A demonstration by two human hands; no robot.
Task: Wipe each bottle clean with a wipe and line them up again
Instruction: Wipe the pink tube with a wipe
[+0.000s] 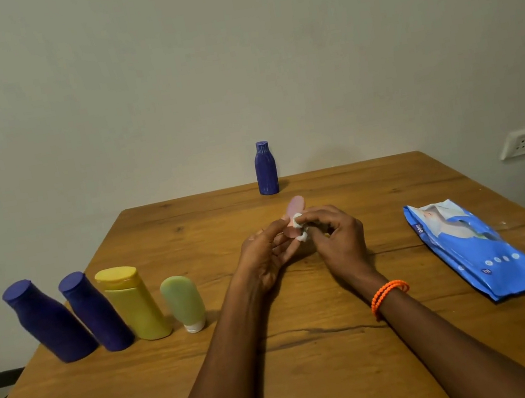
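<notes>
A small pink bottle (294,209) is held above the middle of the wooden table (313,346). My left hand (264,261) grips its lower part, which the fingers hide. My right hand (333,235) pinches a white wipe (298,219) against the bottle's side. At the left stands a row: two dark blue bottles (49,321) (96,311), a yellow bottle (134,302) and a pale green tube (184,302) on its white cap. Another blue bottle (265,168) stands alone at the far edge.
A blue pack of wipes (470,247) lies flat on the right side of the table. A wall socket (524,142) sits on the wall at the right. The wall runs close behind the table's far edge.
</notes>
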